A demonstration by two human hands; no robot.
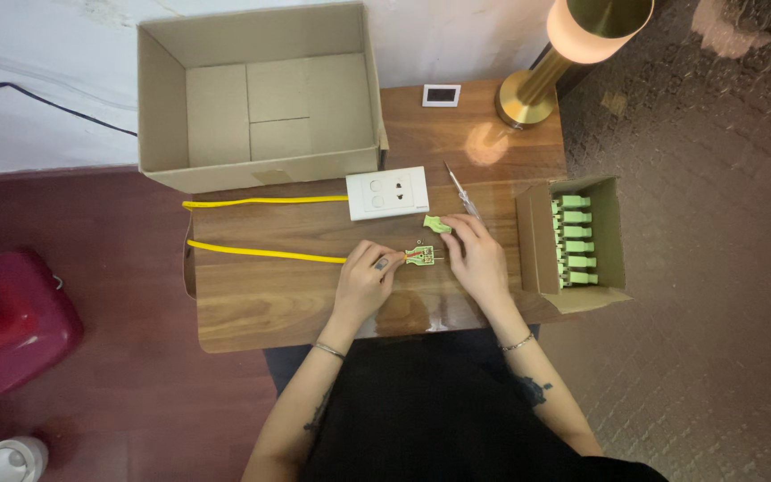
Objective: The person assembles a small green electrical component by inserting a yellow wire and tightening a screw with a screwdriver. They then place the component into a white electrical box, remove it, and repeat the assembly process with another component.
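Observation:
A small green plug body (419, 258) lies opened on the wooden table (252, 303), joined to a yellow cable (261, 253) that runs left. My left hand (363, 284) pinches the cable end right at the plug. My right hand (476, 257) rests its fingertips on the plug's right side. A loose green plug cover (436, 223) lies just above, beside my right fingers. A screwdriver (461, 191) lies past it, next to a white wall socket plate (387, 193) with a second yellow cable (265, 202) leading left.
An open, empty cardboard box (256, 98) stands at the back left. A small carton (573, 243) of several green plugs sits at the right edge. A brass lamp (555, 62) and small white device (441, 95) stand at the back. A red object (11, 326) rests on the floor at left.

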